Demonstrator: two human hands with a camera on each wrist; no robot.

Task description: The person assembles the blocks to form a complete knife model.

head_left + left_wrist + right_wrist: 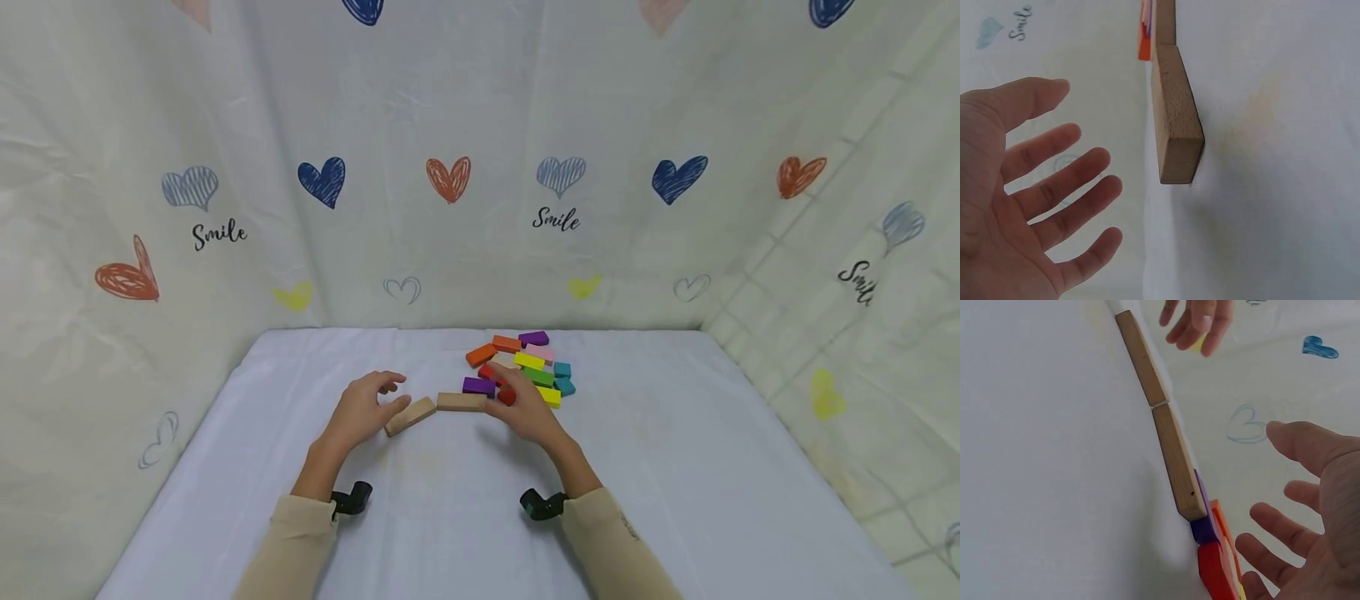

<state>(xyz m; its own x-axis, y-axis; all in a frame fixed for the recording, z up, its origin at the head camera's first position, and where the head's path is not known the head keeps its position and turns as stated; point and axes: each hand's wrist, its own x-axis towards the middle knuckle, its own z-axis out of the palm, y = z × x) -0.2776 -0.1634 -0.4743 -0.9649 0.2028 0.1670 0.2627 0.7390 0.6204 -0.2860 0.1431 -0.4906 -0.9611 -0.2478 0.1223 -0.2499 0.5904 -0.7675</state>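
Note:
Two plain wooden blocks lie end to end on the white cloth. The left block (pixel 410 415) is slanted and the right block (pixel 461 402) lies nearly straight across. My left hand (pixel 367 407) hovers by the slanted block, fingers spread and holding nothing; the left wrist view shows a gap between hand and wood. Over the front of a cluster of coloured blocks is my right hand (pixel 525 408), its fingers loosely bent with nothing in them. Close to it are a purple block (pixel 478 386) and a red block (pixel 1215 570). The right hand partly hides the red blocks.
Behind the right hand sit several more blocks, among them an orange block (pixel 481 355), a green block (pixel 537 377), a yellow block (pixel 550 397) and a teal block (pixel 564 387). A patterned white curtain (pixel 495 267) hangs at the table's far edge.

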